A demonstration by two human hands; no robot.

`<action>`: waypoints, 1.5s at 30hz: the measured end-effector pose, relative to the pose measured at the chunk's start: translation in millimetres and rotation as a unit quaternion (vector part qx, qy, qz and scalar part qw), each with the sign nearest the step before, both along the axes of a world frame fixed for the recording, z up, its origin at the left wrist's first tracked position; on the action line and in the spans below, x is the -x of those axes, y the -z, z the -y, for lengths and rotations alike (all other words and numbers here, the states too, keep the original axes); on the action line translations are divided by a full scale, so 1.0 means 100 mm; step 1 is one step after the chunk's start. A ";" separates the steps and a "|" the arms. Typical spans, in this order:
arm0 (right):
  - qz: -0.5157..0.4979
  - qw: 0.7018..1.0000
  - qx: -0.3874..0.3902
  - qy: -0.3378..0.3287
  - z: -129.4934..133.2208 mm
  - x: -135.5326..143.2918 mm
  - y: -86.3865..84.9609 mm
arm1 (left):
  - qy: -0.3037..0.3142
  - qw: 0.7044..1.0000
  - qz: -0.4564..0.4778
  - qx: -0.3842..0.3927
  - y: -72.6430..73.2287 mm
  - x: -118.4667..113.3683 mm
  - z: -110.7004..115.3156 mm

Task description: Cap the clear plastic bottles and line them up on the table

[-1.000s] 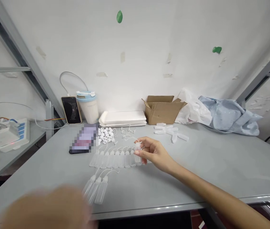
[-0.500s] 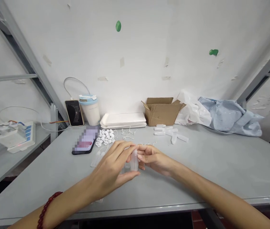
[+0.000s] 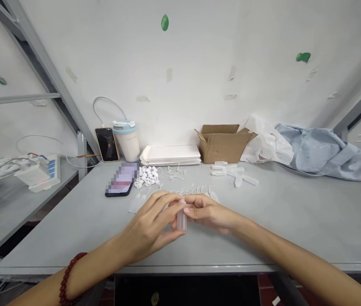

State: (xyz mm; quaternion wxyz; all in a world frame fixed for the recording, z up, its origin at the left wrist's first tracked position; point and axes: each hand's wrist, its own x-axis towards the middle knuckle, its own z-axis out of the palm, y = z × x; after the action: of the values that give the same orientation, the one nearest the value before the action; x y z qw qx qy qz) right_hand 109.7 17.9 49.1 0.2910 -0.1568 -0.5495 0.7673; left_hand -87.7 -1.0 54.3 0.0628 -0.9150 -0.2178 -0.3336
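A small translucent plastic bottle stands upright between my two hands, just above the front part of the grey table. My left hand grips it, thumb under its base and fingers at its top. From the right, the thumb and fingers of my right hand close on the bottle's upper part. Fingertips partly hide its neck. Behind my hands lie several thin white curved pieces and a pile of small white caps. More translucent bottles lie on their sides farther back.
Along the wall stand a phone, a blue-lidded cup, a stack of white trays, an open cardboard box, a white plastic bag and a bluish bag. Another phone lies left of the caps. A power strip sits far left.
The view has shifted, moving the background left-to-right in the picture and slightly upward. Both hands keep hold of the bottle; my left fingers now sit closer over its top.
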 end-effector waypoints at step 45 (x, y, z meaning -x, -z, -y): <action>0.192 0.920 -0.138 0.311 -0.23 -0.35 -0.23 | -0.044 0.954 -0.132 0.265 -0.10 0.58 -0.04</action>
State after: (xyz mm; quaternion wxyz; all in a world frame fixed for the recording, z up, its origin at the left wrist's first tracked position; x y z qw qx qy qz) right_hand 144.3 40.7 71.8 0.4226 -0.4228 -0.6187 0.5098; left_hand -145.5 3.4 64.0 -0.1391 -0.9242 -0.3283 -0.1370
